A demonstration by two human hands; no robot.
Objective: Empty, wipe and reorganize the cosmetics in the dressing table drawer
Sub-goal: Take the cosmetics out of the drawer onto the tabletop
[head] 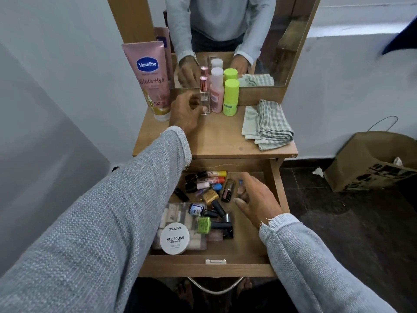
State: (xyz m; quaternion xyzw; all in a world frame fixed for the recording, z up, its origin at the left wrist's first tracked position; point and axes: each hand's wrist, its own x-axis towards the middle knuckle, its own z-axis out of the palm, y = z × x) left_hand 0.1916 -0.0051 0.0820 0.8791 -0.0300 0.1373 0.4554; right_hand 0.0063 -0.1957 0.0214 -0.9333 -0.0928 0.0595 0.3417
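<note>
A person in a grey knitted sweater stands over a wooden dressing table (216, 141), both arms stretched out. The left hand (185, 114) reaches across the tabletop, its fingers curled around a slim clear-glass perfume bottle (205, 98) with a rose-gold metallic cap, which stands upright near the tabletop's rear edge. Just right of it stand a pink plastic bottle (217, 91) with a rounded white cap and a white roll-on bottle (231, 96) with a lime-green cylindrical cap; the three form a close row in front of the mirror (225, 41). At the tabletop's rear left corner a tall pink Vaseline Gluta-Hya tube (149, 77) stands on its white cap. A folded green-and-white checked cloth (266, 125) lies at the right edge.

Below, the drawer (207, 265) is pulled out, its flat wooden floor bare on the right side. The right hand (255, 199) hovers inside it with fingers loosely spread, holding nothing, next to a dark brown nail polish bottle (227, 189) lying on its side. Small nail polish bottles and lip tubes lie jumbled along the drawer's back and middle, among them a lime-green bottle (204, 224) with a black cap. A round white Zudio nail polish remover wipes tub (174, 238) rests on a clear plastic case (180, 215) at the front left corner.

A brown paper bag (372, 161) sits on the dark floor to the right.
</note>
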